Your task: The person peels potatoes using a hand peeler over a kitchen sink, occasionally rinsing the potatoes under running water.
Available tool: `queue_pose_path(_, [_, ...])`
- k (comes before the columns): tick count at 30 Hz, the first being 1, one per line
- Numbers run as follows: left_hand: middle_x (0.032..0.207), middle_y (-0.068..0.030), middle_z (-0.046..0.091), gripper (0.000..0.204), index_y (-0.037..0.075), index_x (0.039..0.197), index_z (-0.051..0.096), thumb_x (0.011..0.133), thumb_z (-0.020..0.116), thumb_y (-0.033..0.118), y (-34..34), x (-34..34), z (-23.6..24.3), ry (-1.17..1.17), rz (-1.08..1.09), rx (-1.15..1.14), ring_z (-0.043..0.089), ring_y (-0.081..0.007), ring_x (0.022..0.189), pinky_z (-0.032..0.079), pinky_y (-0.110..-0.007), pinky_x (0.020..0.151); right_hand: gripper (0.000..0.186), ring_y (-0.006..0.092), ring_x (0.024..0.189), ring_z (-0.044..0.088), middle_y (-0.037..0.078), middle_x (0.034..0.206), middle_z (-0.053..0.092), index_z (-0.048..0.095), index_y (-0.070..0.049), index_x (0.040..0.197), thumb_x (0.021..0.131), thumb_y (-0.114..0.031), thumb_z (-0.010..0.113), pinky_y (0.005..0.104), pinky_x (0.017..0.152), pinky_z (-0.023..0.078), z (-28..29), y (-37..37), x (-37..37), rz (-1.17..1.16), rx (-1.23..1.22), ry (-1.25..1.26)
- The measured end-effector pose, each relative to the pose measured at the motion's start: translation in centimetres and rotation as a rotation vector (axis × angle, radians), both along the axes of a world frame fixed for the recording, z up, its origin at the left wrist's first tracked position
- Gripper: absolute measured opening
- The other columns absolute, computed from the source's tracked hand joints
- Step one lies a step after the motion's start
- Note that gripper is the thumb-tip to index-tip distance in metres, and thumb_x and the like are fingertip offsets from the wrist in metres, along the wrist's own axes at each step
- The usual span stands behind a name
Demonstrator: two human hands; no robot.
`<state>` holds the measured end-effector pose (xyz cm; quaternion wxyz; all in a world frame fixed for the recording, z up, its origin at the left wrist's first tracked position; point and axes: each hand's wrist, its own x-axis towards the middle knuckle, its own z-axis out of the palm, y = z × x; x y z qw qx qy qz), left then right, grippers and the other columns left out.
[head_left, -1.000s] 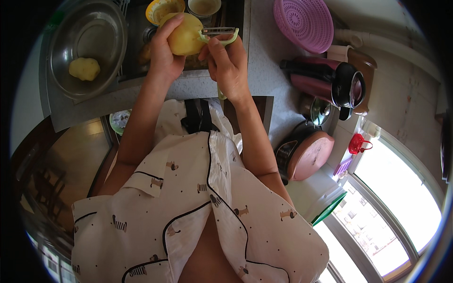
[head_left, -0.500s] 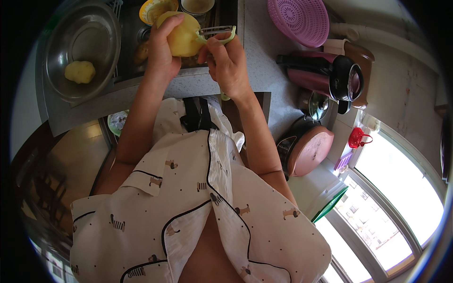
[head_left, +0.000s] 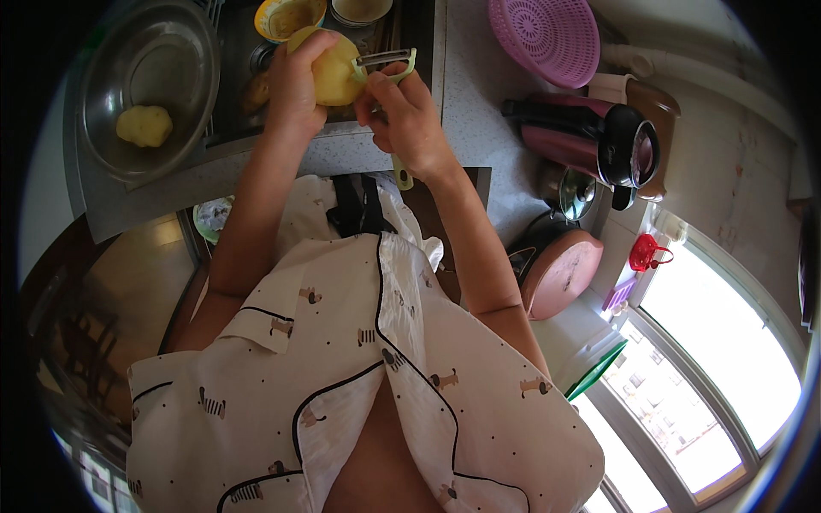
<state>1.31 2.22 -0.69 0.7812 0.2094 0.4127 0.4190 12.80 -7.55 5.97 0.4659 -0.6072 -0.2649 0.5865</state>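
A large peeled yellow potato point(head_left: 337, 72) is gripped by my left hand point(head_left: 296, 83) over the sink, its thumb lying across the top. My right hand point(head_left: 409, 120) is closed around a pale green peeler point(head_left: 403, 67), whose metal blade sits just at the potato's right side. The peeler's handle end sticks out below my right palm. Beneath my left hand, partly hidden, an unpeeled brown potato point(head_left: 256, 94) lies in the sink. Another peeled potato point(head_left: 144, 126) rests in a metal basin point(head_left: 190, 94) at the left.
An orange-rimmed bowl point(head_left: 270, 36) and a white bowl point(head_left: 362, 20) stand in the sink's far part. On the counter to the right are a purple colander point(head_left: 584, 38), a dark pink kettle point(head_left: 560, 132), a glass-lidded pot point(head_left: 575, 190) and a pink pan point(head_left: 563, 272).
My right hand and the peeler have shifted slightly left and down against the potato. The left hand has barely moved and keeps its hold.
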Motion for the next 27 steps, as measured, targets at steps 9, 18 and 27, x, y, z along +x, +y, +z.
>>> queue_pose_path(9, [0.116, -0.0146, 0.054, 0.067, -0.001, 0.128, 0.039, 0.078, 0.078, 0.018, -1.5, 2.3, 0.1, 0.291, 0.475, 0.220, 0.058, -0.0207, 0.099, 0.051, -0.034, 0.084, 0.027, 0.0086, 0.044, 0.032, 0.006, 0.066, 0.051, 0.046, -0.006, 0.087, 0.101, -0.028, 0.045, 0.0263, 0.038, 0.024, -1.7, 0.8, -1.1, -0.223, -0.094, 0.331])
queue_pose_path(18, [0.121, -0.0157, 0.045, 0.068, 0.000, 0.129, 0.033, 0.079, 0.077, 0.014, -1.6, 2.4, -1.2, 0.496, 0.572, 0.878, 0.053, -0.0216, 0.107, 0.046, -0.035, 0.093, 0.022, 0.0027, 0.045, 0.030, 0.004, 0.074, 0.053, 0.046, -0.007, 0.088, 0.103, -0.023, 0.041, 0.0179, 0.037, 0.024, -2.0, 1.4, -0.6, -0.343, -0.192, 0.822])
queue_pose_path(27, [0.120, -0.0140, 0.051, 0.070, -0.001, 0.131, 0.036, 0.083, 0.078, 0.027, -1.2, 2.1, -1.3, 0.317, 0.541, 0.562, 0.057, -0.0204, 0.105, 0.050, -0.033, 0.088, 0.022, 0.0042, 0.044, 0.031, 0.007, 0.080, 0.057, 0.052, -0.003, 0.094, 0.103, -0.022, 0.045, 0.0199, 0.039, 0.025, -1.6, 1.9, -1.0, -0.379, -0.111, 0.655])
